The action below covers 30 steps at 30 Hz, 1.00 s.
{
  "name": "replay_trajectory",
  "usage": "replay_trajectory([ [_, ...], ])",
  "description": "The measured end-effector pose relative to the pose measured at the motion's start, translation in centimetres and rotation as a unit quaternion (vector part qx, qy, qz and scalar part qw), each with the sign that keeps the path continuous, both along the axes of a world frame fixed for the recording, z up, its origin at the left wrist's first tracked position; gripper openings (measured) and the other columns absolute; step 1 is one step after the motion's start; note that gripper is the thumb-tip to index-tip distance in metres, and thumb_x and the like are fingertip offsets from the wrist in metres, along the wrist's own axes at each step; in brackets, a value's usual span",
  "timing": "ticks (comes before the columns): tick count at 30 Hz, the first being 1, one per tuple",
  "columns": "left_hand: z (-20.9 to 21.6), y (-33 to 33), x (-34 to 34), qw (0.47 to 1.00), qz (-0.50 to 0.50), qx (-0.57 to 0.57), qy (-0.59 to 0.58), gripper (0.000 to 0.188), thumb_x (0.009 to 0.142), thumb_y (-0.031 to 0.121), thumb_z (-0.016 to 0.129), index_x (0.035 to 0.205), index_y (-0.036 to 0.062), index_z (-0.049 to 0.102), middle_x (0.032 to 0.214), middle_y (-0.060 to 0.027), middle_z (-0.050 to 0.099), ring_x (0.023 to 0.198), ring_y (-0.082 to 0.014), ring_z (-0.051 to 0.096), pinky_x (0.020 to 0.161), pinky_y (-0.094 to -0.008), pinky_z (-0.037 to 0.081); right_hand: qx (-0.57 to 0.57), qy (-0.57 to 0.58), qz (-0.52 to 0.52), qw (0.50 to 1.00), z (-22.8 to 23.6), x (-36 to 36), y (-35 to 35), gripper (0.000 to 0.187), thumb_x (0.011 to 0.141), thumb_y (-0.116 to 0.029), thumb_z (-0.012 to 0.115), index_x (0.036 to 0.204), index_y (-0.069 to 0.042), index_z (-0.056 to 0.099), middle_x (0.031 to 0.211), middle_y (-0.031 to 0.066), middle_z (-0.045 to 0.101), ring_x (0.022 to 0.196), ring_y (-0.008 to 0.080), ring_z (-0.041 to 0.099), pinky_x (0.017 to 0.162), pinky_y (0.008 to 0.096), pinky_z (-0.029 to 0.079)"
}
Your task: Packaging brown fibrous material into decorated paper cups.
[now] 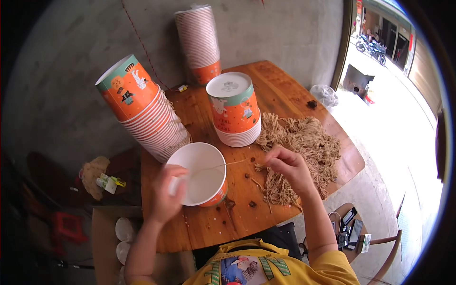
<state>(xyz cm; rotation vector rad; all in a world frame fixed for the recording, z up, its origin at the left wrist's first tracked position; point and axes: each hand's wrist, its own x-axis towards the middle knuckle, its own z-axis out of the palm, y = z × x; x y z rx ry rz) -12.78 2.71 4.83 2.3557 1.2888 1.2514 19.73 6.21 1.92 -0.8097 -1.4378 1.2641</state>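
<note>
I see my left hand (pixel 166 194) wrapped around the near rim of a white paper bowl (pixel 202 173), the fingers (pixel 176 176) curled closed over the edge and grasping it, tipping the bowl so its open mouth faces up toward me. My right hand (pixel 287 166) is pinched shut on a thin tan string (pixel 223 165), thumb and forefinger pressed together, and the string runs taut from there leftward across the bowl's mouth. The bowl sits on the desk (pixel 213 228) just in front of my chest, between both hands.

The bowl is smooth white inside with an orange printed outside. Just right of my right hand lies a loose heap of the same tan strings (pixel 304 142), fibrous and tangled, spread over the desk's right side. Behind the bowl stands a short upside-down stack of bowls (pixel 233 110), orange and teal with cartoon prints; a longer stack (pixel 142 111) leans on its side to the left, and a tall stack (pixel 199 40) rises against the wall.

The desk is worn reddish-brown wood, plank-grained and speckled with dark crumbs. A rough grey concrete wall (pixel 71 71) stands behind it; to the right, bright daylight falls on a pale floor by an open doorway (pixel 375 42).
</note>
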Motion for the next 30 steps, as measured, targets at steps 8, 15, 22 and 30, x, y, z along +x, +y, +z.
replay_trajectory([
  [8,0.0,-1.4,4.8,0.972,0.04,-0.226,0.048,0.032,0.085,0.011,0.068,0.113,0.0041,0.055,0.096,-0.0165,0.067,0.088,-0.0314,0.068,0.075,-0.0372,0.055,-0.082,0.056,0.073,0.992,0.7,-2.8,-0.6,0.017,0.096,-0.009,0.061,0.108,0.001,0.066,0.101,0.0024,0.069,0.09,0.007,0.062,0.081,0.0252,0.052],
  [15,1.3,-1.1,0.9,0.945,0.044,-0.317,-0.067,0.022,0.086,0.003,0.066,0.106,-0.0018,0.059,0.091,-0.0077,0.066,0.082,-0.0109,0.061,0.076,-0.0274,0.051,0.019,-0.138,-0.031,0.99,0.5,-3.0,-0.9,0.008,0.088,-0.006,0.069,0.095,-0.004,0.068,0.085,0.0018,0.068,0.076,0.0093,0.063,0.07,0.0266,0.053],
  [22,2.4,-1.1,0.7,0.909,0.026,-0.383,-0.161,0.021,0.088,0.004,0.065,0.109,0.0021,0.061,0.086,0.0012,0.061,0.077,-0.0049,0.055,0.072,-0.0237,0.049,0.283,-0.261,-0.064,0.921,1.4,-4.6,-0.5,0.013,0.077,-0.008,0.075,0.089,-0.01,0.069,0.122,0.0041,0.059,0.115,0.0277,0.053,0.09,0.0374,0.05],
  [30,2.4,-1.1,0.9,0.875,-0.015,-0.452,-0.174,0.024,0.088,0.003,0.063,0.112,0.0043,0.061,0.086,0.0025,0.061,0.079,-0.0054,0.056,0.074,-0.0225,0.047,0.297,-0.124,0.065,0.944,-1.3,-8.9,-1.7,0.011,0.087,-0.002,0.065,0.097,-0.002,0.064,0.125,0.0109,0.061,0.112,0.0297,0.061,0.092,0.0393,0.051],
])
